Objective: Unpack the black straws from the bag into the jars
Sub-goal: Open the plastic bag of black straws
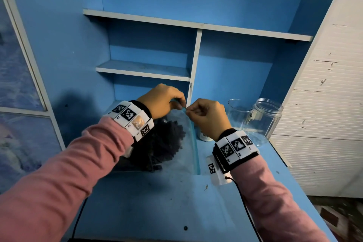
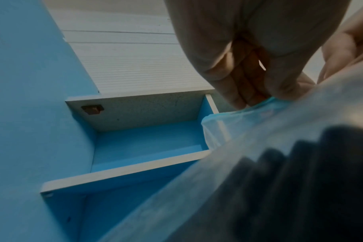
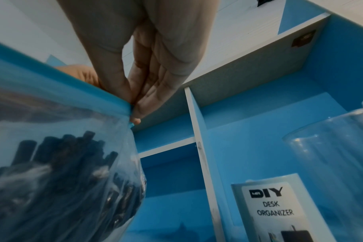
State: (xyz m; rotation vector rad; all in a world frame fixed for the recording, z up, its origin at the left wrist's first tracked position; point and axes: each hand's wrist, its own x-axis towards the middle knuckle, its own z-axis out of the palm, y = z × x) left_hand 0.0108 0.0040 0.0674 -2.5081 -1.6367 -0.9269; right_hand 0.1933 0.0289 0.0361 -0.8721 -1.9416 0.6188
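Observation:
A clear zip bag [image 1: 182,143] with a blue seal strip lies on the blue desk [image 1: 157,202], packed with black straws [image 1: 161,143]. My left hand [image 1: 167,100] pinches the far corner of the bag's blue strip [image 2: 265,104]. My right hand [image 1: 206,116] pinches the same strip [image 3: 122,101] just beside it, thumb against fingers. Through the plastic the straws [image 3: 68,160] show as a dark bundle, as do the straws [image 2: 300,180] in the left wrist view. Two clear jars stand at the right: one jar [image 1: 237,114] behind my right hand, the other jar [image 1: 265,120] further right.
A small white container labelled "desk organizer" [image 3: 273,209] stands by the jars, partly hidden behind my right wrist [image 1: 204,135]. Blue shelf compartments [image 1: 149,70] rise behind the desk, with a white divider [image 1: 194,65]. A white panelled wall [image 1: 324,104] closes the right side.

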